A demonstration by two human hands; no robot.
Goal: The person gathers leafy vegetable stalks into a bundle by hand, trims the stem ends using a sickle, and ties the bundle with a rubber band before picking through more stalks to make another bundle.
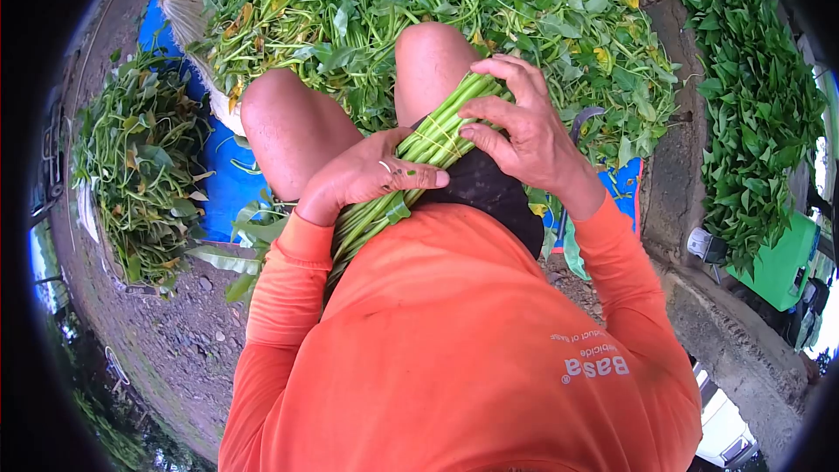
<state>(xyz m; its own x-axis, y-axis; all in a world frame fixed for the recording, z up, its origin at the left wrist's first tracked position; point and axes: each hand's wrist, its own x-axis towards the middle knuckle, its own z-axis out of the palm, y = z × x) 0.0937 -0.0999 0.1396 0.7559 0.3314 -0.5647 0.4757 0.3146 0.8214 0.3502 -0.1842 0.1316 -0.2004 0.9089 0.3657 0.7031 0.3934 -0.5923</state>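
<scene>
You held the bundle of green stems [428, 148] slantwise near the centre of the frame, over your lap, its cut ends toward the upper right. A thin yellow band [442, 138] crossed the stems. Your left hand [371, 177], with a pale ring [384, 166] on it, was grasping the bundle below the band, thumb laid across the top. The fingers of your right hand [523, 118] were bent over the cut ends, spread a little; I could not tell whether they were gripping there or only resting.

The writing you wore was on your orange shirt [463, 315], in the lower right of the frame: pale print [597, 366] with a large word that read "Basa" and an ® mark, beside smaller lines that looked like "herbicide", partly lost, and "Product of BASF".

Beyond your knees, a heap of leafy greens [350, 0] filled the top of the frame, with blue sheeting [225, 197] showing at its edges. You had another pile of greens [140, 166] at the left and darker leaves [743, 96] at the upper right.
</scene>
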